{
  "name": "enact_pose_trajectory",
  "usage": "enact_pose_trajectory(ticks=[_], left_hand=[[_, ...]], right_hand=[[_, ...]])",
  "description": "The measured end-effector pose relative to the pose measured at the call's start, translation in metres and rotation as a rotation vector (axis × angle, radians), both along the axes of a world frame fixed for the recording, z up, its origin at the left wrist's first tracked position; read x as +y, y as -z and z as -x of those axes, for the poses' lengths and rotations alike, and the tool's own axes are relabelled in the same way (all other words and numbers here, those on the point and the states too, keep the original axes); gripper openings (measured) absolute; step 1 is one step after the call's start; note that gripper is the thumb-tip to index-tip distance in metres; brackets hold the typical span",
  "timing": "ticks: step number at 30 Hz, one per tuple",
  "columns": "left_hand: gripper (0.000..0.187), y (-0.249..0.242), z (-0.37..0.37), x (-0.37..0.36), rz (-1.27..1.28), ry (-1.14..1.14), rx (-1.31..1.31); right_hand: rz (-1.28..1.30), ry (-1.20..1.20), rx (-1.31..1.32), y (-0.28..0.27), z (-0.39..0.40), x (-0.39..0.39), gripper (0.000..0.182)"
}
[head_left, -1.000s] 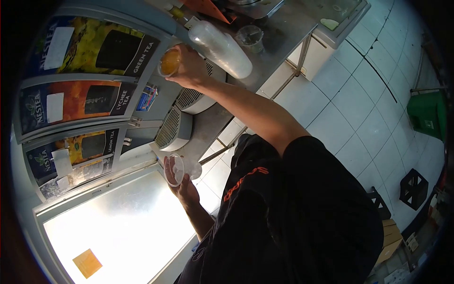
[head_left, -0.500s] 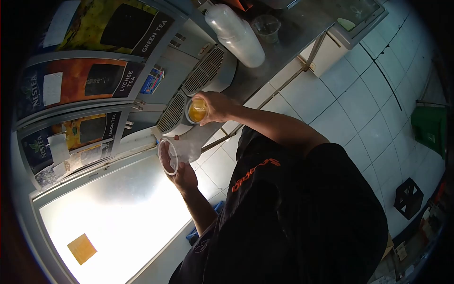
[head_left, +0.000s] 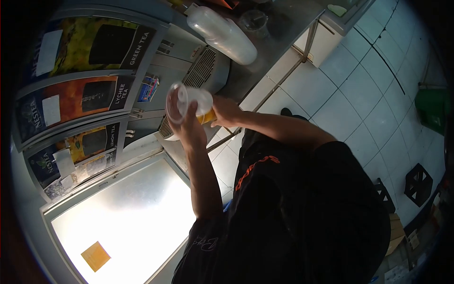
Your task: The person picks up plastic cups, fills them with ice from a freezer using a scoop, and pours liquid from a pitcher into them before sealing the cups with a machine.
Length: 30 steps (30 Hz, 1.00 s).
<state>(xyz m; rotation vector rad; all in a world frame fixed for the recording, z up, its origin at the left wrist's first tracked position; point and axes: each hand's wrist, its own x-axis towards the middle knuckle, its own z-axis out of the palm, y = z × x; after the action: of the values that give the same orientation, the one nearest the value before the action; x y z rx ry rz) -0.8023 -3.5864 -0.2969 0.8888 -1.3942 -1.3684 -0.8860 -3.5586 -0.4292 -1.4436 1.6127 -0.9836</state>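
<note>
Head view: the left hand (head_left: 187, 128) is wrapped round a clear cup (head_left: 172, 105), its thumb across the near side; motion blur makes the contents impossible to confirm. The right hand (head_left: 227, 111) grips a cup of amber liquid (head_left: 206, 117), partly concealed behind the left hand and its cup. The two cups appear crowded together; whether they touch cannot be told. Beyond the hands is a slatted drip tray (head_left: 200, 67); farther out, past the right hand, a stack of clear cups (head_left: 221, 37) lies along the counter (head_left: 280, 41), a lone clear cup (head_left: 254, 21) just beside it. Risks, as judged: a knock between the held cups, caused by their closeness, could slop the amber liquid over the fingers; squeezing too firmly could buckle a thin wall; any lean in the right-hand cup, its rim largely obscured, could cause a spill beneath the hands.
</note>
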Motion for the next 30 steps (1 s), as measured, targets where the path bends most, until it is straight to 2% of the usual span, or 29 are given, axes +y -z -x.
enact_pose_trajectory(ticks=[1, 3, 5, 6, 8, 11, 16, 18, 20, 22, 24, 25, 28, 30], left_hand=[[0.077, -0.002, 0.014, -0.009, -0.017, -0.008, 0.005], [0.073, 0.000, 0.037, -0.032, -0.020, -0.008, 0.013], [0.069, 0.005, 0.054, -0.059, -0.005, 0.008, 0.018], [0.068, 0.006, 0.061, -0.069, -0.027, -0.007, -0.015], [0.066, 0.007, 0.075, -0.093, -0.056, -0.037, -0.078], [0.063, 0.027, 0.085, -0.128, 0.107, -0.129, -0.054], [0.061, 0.012, 0.102, -0.132, 0.123, -0.177, -0.109], [0.060, 0.011, 0.106, -0.132, 0.141, -0.196, -0.114], [0.059, 0.011, 0.111, -0.127, 0.158, -0.222, -0.080], [0.058, 0.012, 0.115, -0.123, 0.115, -0.227, -0.055], [0.058, 0.009, 0.112, -0.126, 0.123, -0.224, -0.050], [0.058, 0.010, 0.109, -0.129, 0.144, -0.205, -0.061], [0.056, 0.003, 0.115, -0.127, 0.111, -0.215, -0.104], [0.055, 0.008, 0.111, -0.121, 0.092, -0.211, -0.102]], right_hand=[[0.252, 0.066, 0.050, 0.021, 0.003, 0.011, 0.075], [0.140, -0.063, -0.147, 0.011, 0.042, 0.047, 0.065], [0.081, -0.056, -0.196, 0.021, 0.082, 0.092, 0.053], [0.128, -0.019, -0.137, 0.031, 0.101, 0.117, 0.052], [0.030, 0.121, -0.209, 0.053, 0.136, 0.168, 0.044], [-0.191, 0.404, -0.096, 0.091, 0.167, 0.249, 0.041], [-0.469, 0.821, -0.084, 0.167, 0.133, 0.382, 0.037], [-0.594, 0.841, -0.100, 0.182, 0.099, 0.420, 0.037], [-0.625, 0.723, -0.114, 0.179, 0.064, 0.444, 0.033], [-0.766, 0.573, -0.381, 0.157, 0.044, 0.449, 0.044], [-0.454, 0.380, -0.495, 0.121, 0.035, 0.432, 0.062], [-0.595, 0.186, -0.376, 0.104, 0.041, 0.427, 0.089], [-0.571, 0.139, -0.321, 0.084, 0.040, 0.422, 0.112], [-0.602, 0.239, -0.381, 0.064, 0.044, 0.417, 0.112]])
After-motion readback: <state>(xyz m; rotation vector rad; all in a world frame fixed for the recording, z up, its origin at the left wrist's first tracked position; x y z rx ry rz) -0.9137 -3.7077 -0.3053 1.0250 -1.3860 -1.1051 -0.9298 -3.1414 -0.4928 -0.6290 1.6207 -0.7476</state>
